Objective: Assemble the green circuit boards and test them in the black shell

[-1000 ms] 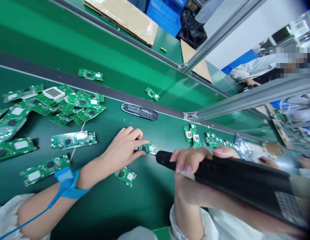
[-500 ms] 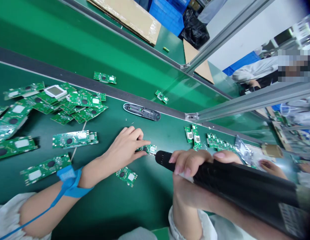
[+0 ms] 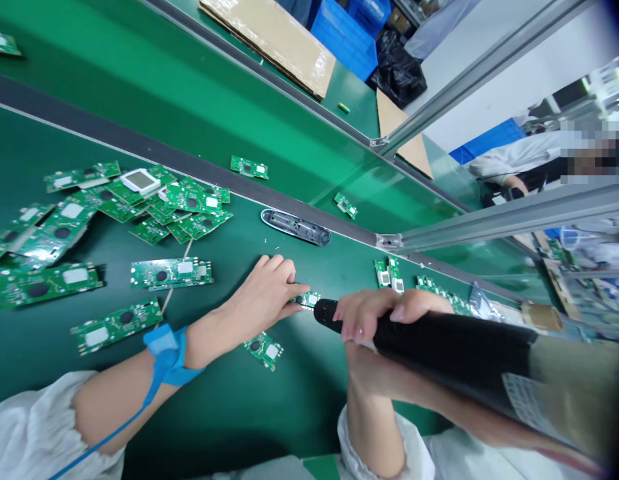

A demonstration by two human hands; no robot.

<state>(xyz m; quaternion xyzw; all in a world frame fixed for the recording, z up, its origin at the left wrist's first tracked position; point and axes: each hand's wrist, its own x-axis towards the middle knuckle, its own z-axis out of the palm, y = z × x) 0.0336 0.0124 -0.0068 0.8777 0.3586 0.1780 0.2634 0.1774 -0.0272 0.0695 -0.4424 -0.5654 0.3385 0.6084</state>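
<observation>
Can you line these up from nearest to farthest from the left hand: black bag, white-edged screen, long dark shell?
1. Long dark shell, just beyond the left hand
2. White-edged screen, left, on the board pile
3. Black bag, far back

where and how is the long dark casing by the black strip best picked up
Pinch the casing across its middle, probably from above: it lies open side up, slim, with nearly parallel long sides, the far one close to the black strip.

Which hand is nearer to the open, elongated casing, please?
Left. The left hand pinches a small circuit board just on the near side of the casing; the right hand is farther off to the right, gripping the black tool.
</observation>
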